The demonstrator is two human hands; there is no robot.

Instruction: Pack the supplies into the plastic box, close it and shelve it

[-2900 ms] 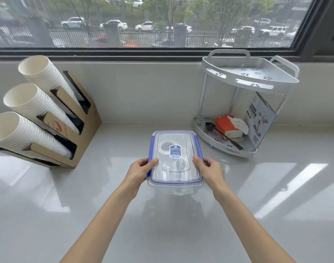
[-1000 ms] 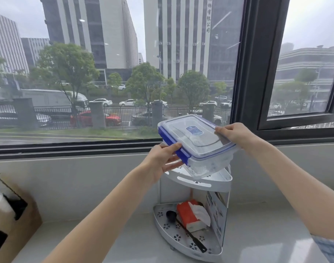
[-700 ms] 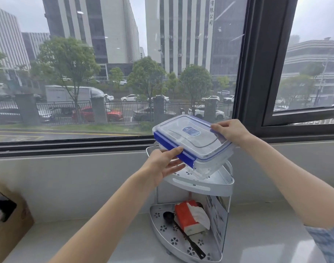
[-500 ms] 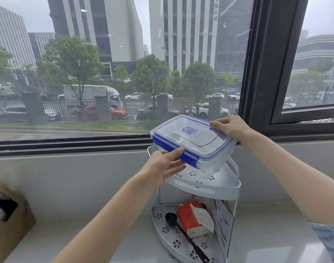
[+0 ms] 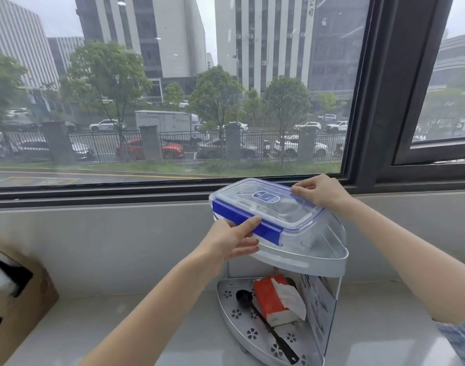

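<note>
Clear plastic box [image 5: 268, 207] lower now, on rack's top shelf [image 5: 318, 256], both hands' fingers [image 5: 246, 228] clamped on it

Closed plastic box at the top shelf of the corner rack

The plastic box [image 5: 268, 215] is clear, with its lid on, a blue clip folded down its near long side and a small blue label on top. It tilts, right end lower, inside the rim of the grey top shelf [image 5: 329, 262].
</note>
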